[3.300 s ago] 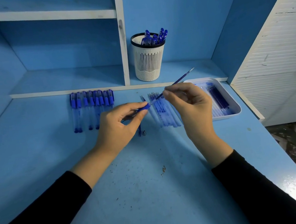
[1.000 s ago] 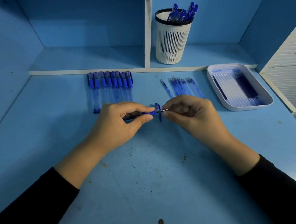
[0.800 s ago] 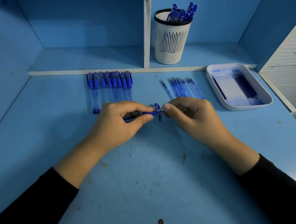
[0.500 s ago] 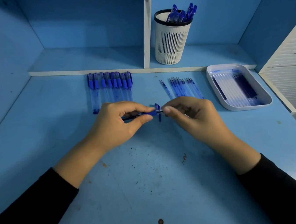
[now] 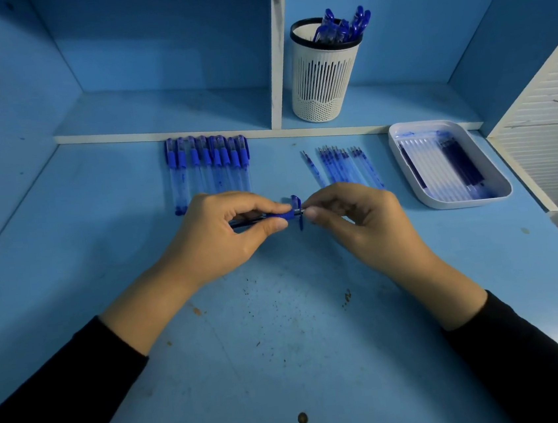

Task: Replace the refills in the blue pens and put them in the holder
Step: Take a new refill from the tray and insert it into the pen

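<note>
holding blue pen (image 5: pixel 281 215) in l hand (image 5: pixel 218 238) grip over desk (image 5: pixel 285 348), pinching its tip end w/ r hand (image 5: pixel 365 223) grip; holder (image 5: pixel 321 83) w/ pens on shelf (image 5: pixel 404 101).

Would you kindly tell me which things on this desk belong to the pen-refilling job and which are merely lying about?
Part of the job:
held pen, gripped by the left hand, its tip pinched by the right hand
blue cap
row of pens
loose refills
tray of refills
holder

Lying about:
brown spot on the desk
white slatted panel
</note>
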The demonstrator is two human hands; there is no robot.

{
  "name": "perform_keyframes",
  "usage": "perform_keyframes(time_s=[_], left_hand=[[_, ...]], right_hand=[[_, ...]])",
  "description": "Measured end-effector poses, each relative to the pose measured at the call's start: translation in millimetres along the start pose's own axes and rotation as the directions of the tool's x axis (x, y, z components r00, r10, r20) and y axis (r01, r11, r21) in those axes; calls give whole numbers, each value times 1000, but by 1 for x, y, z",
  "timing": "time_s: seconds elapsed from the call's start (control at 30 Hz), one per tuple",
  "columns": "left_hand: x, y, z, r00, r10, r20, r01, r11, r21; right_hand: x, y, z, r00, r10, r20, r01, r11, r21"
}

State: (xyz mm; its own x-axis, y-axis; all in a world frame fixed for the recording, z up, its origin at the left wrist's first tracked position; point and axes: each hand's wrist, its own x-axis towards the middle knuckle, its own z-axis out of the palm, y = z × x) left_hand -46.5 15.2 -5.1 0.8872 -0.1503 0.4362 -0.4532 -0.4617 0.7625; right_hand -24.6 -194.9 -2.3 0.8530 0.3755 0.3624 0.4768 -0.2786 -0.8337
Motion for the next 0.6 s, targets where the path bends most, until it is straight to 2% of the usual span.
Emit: perform_keyframes(time_s=[0.17, 0.33, 0.47, 0.6], left_hand=[[1, 1, 0, 1000, 0, -3, 0, 1000, -2], [-1, 0, -1, 1000, 15, 7, -15, 1000, 6], [1, 1, -1, 1000, 18, -6, -18, 1000, 5], [1, 2, -2, 1000, 6, -11, -6, 1000, -3]], right_hand=[[0, -2, -3, 999, 19, 49, -25, 992, 127], [0, 0, 0, 999, 10, 50, -11, 1000, 28], [0, -2, -2, 998, 42, 38, -46, 991, 126], [-1, 0, 0, 1000, 22, 17, -22, 999, 35]])
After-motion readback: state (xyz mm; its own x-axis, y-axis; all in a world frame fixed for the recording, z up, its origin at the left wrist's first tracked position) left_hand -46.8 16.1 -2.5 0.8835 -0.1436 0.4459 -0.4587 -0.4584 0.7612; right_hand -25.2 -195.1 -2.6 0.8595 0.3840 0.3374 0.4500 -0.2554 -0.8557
